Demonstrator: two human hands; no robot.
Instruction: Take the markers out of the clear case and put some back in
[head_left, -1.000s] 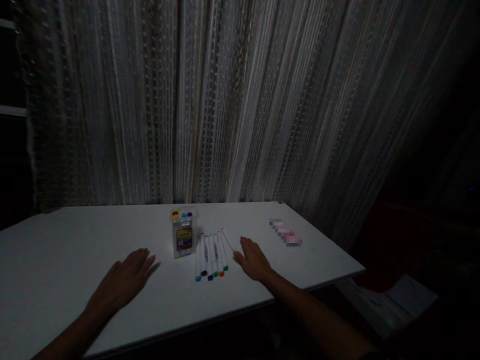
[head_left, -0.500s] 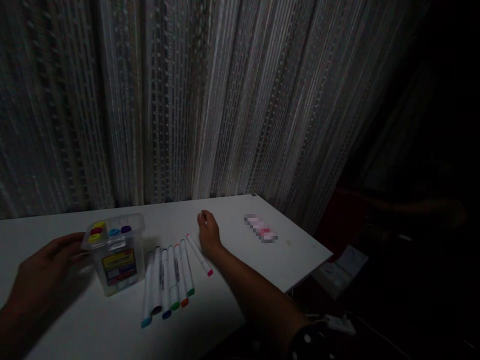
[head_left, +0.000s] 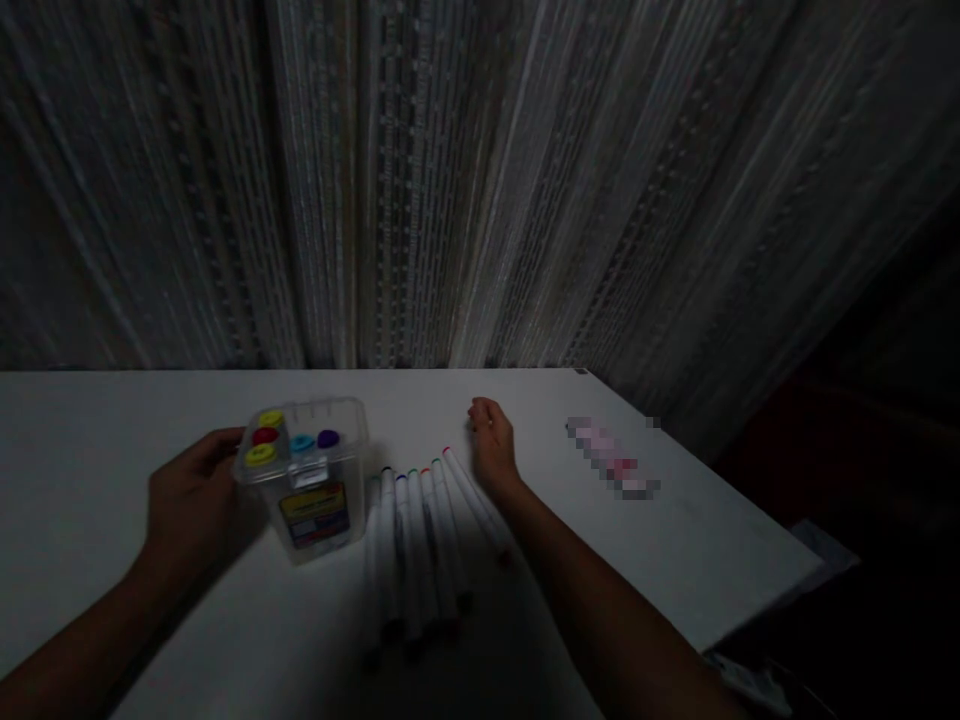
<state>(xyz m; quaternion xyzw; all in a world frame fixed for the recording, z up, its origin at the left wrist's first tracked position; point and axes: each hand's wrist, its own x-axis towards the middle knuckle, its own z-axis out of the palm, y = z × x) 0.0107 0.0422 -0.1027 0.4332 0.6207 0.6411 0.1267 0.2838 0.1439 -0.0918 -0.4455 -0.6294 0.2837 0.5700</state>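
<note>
A clear plastic box (head_left: pixel 358 510) with a yellow-and-dark label stands on the white table. Marker caps in yellow, red, light blue and purple (head_left: pixel 328 439) show inside it. My left hand (head_left: pixel 199 490) is at the box's left side, fingers reaching its wall and partly hidden there. Right of the box lies a row of several white markers (head_left: pixel 416 550) with coloured ends. One more marker (head_left: pixel 476 503), red-tipped, lies slanted beside my right hand (head_left: pixel 493 440). That hand rests on the table with its fingers loosely curled in; nothing shows in it.
A pixelated pink and white object (head_left: pixel 611 460) lies on the table (head_left: pixel 675 560) to the right. Striped curtains (head_left: pixel 420 200) hang behind the table's back edge. Beyond its right edge it is dark, with a pale item (head_left: pixel 825 550) partly visible below.
The view has swung left, so everything sits farther right in the picture. Both hands, the box and the markers keep about the same places relative to each other.
</note>
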